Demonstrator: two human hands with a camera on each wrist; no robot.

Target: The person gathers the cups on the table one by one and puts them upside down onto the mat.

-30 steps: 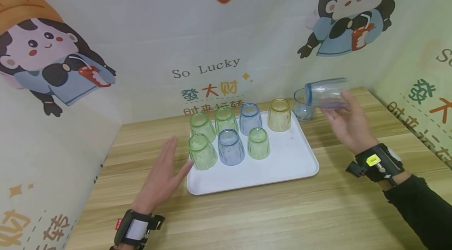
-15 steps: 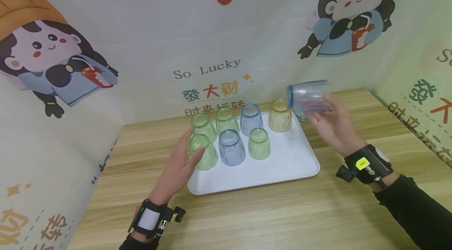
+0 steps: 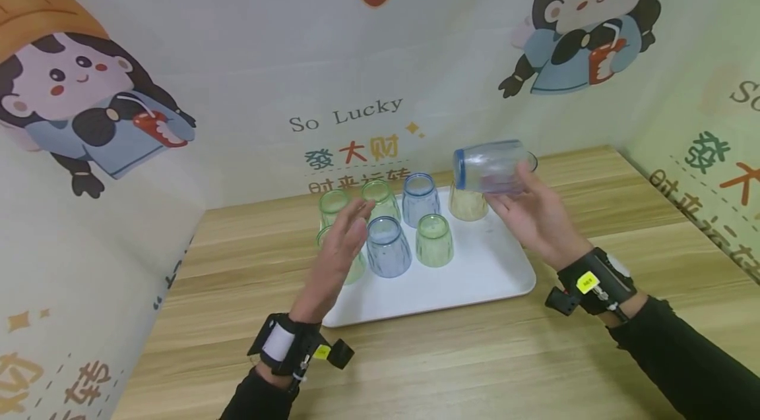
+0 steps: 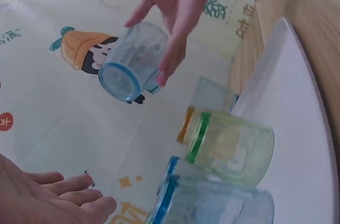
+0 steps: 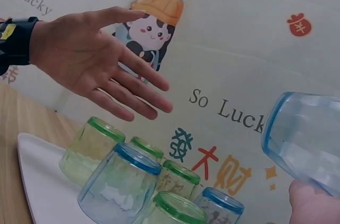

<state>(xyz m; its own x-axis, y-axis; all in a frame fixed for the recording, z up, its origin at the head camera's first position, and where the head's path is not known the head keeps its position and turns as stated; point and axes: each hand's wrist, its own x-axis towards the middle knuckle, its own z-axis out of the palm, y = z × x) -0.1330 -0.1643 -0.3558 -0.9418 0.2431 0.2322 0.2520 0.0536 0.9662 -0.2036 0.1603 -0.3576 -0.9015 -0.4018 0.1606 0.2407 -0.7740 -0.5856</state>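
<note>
My right hand (image 3: 543, 219) grips a light blue glass (image 3: 489, 166) by its base end. The glass is held sideways in the air above the back right of a white tray (image 3: 475, 281), its blue rim facing left. My left hand (image 3: 332, 262) is raised over the tray's left side, fingers extended and holding nothing; the right wrist view shows its palm (image 5: 79, 57). On the tray, several tumblers stand in two rows: green ones (image 3: 435, 242), blue ones (image 3: 388, 252) and a yellow one (image 3: 469, 208). My left hand partly hides the left green glasses.
Behind the right hand, a clear glass (image 3: 533, 161) is mostly hidden; it stands on the wooden table (image 3: 439, 367) off the tray's back right corner. A printed cloth (image 3: 255, 64) hangs close behind the table.
The right hand has carried the blue glass left, from beyond the tray's right edge to above its back right. The left hand has moved right and up over the tray, its palm turning inward.
</note>
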